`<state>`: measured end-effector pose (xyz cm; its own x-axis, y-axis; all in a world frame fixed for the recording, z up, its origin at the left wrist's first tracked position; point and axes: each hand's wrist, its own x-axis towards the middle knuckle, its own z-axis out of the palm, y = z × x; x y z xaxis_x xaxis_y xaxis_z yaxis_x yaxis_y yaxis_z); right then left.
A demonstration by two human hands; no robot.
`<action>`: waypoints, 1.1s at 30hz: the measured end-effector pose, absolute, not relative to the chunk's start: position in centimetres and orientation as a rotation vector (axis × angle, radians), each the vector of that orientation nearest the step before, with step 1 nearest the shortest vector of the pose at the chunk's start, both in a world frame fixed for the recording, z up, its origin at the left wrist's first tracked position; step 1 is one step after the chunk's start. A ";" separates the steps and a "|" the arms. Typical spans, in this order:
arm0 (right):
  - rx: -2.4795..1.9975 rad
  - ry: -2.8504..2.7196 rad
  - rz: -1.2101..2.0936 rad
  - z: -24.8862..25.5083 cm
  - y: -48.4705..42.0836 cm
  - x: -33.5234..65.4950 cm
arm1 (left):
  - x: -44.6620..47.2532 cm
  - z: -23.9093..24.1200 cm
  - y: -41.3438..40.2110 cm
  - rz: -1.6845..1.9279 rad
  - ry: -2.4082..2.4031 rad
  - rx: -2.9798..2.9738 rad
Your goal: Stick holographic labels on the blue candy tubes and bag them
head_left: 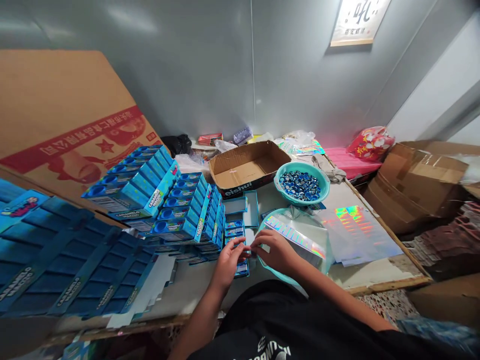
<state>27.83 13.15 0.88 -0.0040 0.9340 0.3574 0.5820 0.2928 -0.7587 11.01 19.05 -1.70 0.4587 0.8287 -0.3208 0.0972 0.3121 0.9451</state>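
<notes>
Both our hands meet low over the worktop (195,285): left hand (229,261) and right hand (275,251) pinch one small blue box (243,243) between fingertips. Light, thin card, easily crushed; best held by its edges. Wrists bent inward. Beyond the grip, stacked blue boxes (187,215); farther right, teal bowl (302,183).

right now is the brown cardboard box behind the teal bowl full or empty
Empty: the cardboard box lies open and only its bare brown floor shows.

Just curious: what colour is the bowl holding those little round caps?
Teal, seen best in the head view: the bowl sits beside the cardboard box.
</notes>
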 end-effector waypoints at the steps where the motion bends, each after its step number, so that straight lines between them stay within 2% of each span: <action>1: -1.389 -1.575 0.546 0.7 13.2 27.8 | 11.2 -2.1 19.0 0.622 0.993 1.176; 7: -1.398 -0.854 0.913 -0.6 13.9 27.8 | 12.1 -3.4 18.2 0.662 0.928 1.209; 13: -1.403 -0.753 0.953 -2.2 15.0 28.0 | 11.8 -4.2 19.5 0.723 0.992 1.209; 19: -1.376 -0.610 1.030 -4.2 18.6 27.9 | 13.5 -6.4 24.3 0.770 1.151 1.265; 33: -1.558 -0.203 1.130 -10.1 27.2 29.7 | 16.9 -11.1 32.6 0.690 1.480 1.722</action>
